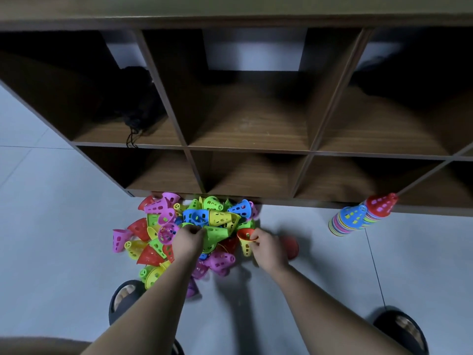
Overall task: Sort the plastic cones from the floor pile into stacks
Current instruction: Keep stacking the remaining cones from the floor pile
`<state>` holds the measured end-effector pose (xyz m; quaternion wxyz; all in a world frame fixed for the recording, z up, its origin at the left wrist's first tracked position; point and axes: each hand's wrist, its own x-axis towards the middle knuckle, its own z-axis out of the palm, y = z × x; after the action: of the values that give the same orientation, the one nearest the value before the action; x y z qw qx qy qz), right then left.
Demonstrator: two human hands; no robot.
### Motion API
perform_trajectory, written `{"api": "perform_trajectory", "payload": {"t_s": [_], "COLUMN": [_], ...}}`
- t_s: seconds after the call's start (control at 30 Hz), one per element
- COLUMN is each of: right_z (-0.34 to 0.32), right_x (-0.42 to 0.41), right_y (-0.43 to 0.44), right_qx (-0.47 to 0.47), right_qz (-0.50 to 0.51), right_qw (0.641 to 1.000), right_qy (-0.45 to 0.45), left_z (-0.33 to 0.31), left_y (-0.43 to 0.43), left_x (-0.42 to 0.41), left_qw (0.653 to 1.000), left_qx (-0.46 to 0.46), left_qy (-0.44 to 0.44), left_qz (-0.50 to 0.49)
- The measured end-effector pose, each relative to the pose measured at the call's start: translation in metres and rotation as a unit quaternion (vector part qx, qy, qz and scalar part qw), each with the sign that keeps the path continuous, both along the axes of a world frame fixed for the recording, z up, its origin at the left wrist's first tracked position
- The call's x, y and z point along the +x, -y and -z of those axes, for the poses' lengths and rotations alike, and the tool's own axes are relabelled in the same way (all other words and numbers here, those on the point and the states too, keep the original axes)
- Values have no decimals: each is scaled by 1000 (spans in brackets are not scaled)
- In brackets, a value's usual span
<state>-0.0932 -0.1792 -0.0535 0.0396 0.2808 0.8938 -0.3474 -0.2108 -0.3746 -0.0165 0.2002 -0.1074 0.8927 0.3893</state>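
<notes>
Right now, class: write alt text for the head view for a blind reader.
Above a floor pile of coloured cones, the left hand grips a green cone and the right hand pinches a yellow cone. Two stacks stand right of it, beside a brown cubby shelf.

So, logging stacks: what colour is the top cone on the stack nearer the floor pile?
A blue perforated plastic cone, seen in the head view.

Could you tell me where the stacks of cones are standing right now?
In the head view, the stacks stand on the floor at the right, by the shelf's bottom edge, well right of the pile.
</notes>
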Motion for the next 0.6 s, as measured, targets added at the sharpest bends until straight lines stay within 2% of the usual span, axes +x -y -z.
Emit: {"api": "perform_trajectory", "payload": {"t_s": [0.23,0.37,0.47,0.6], "right_z": [-36,-39,-32,-39], "right_x": [1,13,26,48], "right_y": [-26,-48,-67,-78], "right_qx": [-13,-15,-112,-257], "right_qz": [71,126,187,263], "right_qw": [995,989,972,927], "right_qy": [-65,-79,-87,-72], "left_z": [-11,-16,-16,-24], "left_y": [-23,-41,-57,-82], "left_x": [1,8,15,35], "left_qw": [989,981,974,974], "left_qx": [134,177,202,208], "left_qy": [34,76,100,86], "left_qz": [-58,-32,-13,28]}}
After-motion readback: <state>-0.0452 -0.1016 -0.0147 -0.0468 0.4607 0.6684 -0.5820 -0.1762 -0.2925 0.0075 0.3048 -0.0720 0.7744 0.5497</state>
